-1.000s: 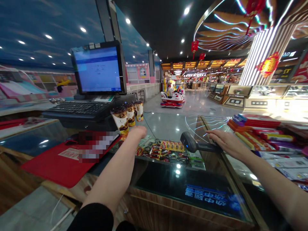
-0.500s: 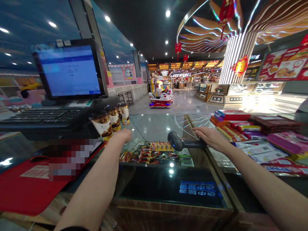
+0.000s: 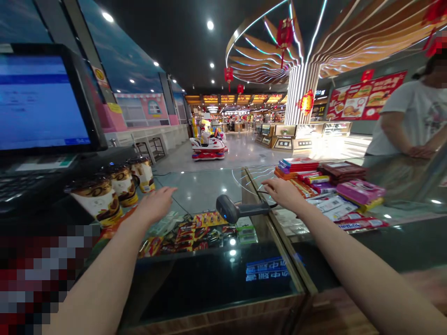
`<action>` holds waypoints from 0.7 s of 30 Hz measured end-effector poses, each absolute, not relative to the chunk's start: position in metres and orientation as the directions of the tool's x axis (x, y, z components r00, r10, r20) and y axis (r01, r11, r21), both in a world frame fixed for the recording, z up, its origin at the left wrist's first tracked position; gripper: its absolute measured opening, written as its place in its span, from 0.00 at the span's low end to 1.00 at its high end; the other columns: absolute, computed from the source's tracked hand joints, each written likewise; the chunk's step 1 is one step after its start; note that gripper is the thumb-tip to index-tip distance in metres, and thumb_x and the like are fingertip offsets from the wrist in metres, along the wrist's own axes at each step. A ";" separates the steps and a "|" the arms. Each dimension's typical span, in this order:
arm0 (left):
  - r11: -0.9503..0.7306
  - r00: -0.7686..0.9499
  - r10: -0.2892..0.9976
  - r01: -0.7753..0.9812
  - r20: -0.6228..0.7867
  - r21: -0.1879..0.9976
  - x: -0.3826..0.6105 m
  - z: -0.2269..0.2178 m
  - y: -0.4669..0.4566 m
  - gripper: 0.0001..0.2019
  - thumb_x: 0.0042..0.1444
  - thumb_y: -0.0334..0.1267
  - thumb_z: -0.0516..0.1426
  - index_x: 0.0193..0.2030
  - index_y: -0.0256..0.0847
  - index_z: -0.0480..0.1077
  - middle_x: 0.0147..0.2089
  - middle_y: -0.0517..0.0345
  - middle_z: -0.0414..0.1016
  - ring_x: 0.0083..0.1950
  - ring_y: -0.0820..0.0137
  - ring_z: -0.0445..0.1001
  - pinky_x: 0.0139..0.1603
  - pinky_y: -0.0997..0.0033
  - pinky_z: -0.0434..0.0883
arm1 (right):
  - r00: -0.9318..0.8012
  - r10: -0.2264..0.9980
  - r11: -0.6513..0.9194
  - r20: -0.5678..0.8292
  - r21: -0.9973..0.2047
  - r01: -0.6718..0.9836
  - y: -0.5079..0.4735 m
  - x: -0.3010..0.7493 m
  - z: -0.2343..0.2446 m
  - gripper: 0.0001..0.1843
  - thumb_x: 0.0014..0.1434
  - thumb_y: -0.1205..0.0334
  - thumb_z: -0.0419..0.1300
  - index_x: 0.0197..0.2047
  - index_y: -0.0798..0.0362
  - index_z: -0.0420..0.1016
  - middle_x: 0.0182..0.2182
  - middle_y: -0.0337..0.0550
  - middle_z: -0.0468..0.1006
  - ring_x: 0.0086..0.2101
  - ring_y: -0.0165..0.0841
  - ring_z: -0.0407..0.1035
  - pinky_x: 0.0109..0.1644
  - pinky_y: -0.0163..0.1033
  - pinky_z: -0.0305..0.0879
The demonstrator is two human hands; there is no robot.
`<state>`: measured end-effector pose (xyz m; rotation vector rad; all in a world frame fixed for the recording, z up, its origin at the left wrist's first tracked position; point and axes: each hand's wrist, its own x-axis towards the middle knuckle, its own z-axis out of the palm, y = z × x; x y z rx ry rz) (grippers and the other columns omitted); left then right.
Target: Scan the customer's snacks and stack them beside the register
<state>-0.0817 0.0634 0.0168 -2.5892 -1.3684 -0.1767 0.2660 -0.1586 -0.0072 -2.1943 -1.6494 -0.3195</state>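
Observation:
My left hand (image 3: 156, 204) is over the glass counter (image 3: 195, 274), just right of several lidded cups (image 3: 122, 184) with brown and white wraps. Its fingers point away to the right, and I see nothing in them. My right hand (image 3: 284, 194) hovers by the handle end of a dark barcode scanner (image 3: 240, 210), its fingers stretched to the left. The scanner lies on its side on the glass, with its cable near my fingertips. Whether those fingers touch the cable is hard to make out.
A lit monitor (image 3: 42, 100) and a keyboard (image 3: 24, 186) stand at left. Right of my right hand are stacked packets (image 3: 331, 214) and a pink box (image 3: 361, 191). Battery packs (image 3: 199, 228) show through the glass. A person (image 3: 412, 111) stands across the counter at right.
The view has turned right, so the monitor and cups sit further left. A person at the right has come into view. My right hand has moved slightly away from the scanner's handle.

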 end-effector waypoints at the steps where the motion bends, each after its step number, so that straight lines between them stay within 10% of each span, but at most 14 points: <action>1: -0.579 0.592 0.776 0.806 0.219 -0.128 -0.077 0.018 0.060 0.27 0.59 0.35 0.47 0.66 0.45 0.60 0.68 0.51 0.61 0.64 0.56 0.66 0.62 0.58 0.64 | 0.315 0.861 -0.277 0.399 -0.152 0.949 -0.160 0.269 -0.006 0.20 0.67 0.56 0.46 0.54 0.49 0.74 0.49 0.47 0.78 0.50 0.40 0.70 0.52 0.42 0.62; 11: -0.762 0.720 0.639 0.642 0.270 0.091 -0.014 0.051 0.029 0.23 0.61 0.37 0.44 0.61 0.47 0.66 0.61 0.61 0.71 0.59 0.67 0.69 0.61 0.68 0.64 | 0.547 0.752 -0.541 0.367 -0.131 0.831 -0.181 0.307 0.012 0.21 0.65 0.58 0.45 0.52 0.49 0.76 0.47 0.52 0.79 0.47 0.45 0.72 0.49 0.49 0.65; 21: -0.908 0.909 0.414 0.416 0.058 -0.051 0.116 0.086 0.014 0.22 0.61 0.34 0.47 0.60 0.47 0.68 0.61 0.60 0.71 0.60 0.67 0.69 0.61 0.70 0.64 | 0.693 0.700 -0.630 0.174 -0.307 0.714 -0.213 0.355 0.015 0.18 0.57 0.63 0.53 0.46 0.44 0.81 0.45 0.48 0.80 0.43 0.43 0.75 0.46 0.45 0.68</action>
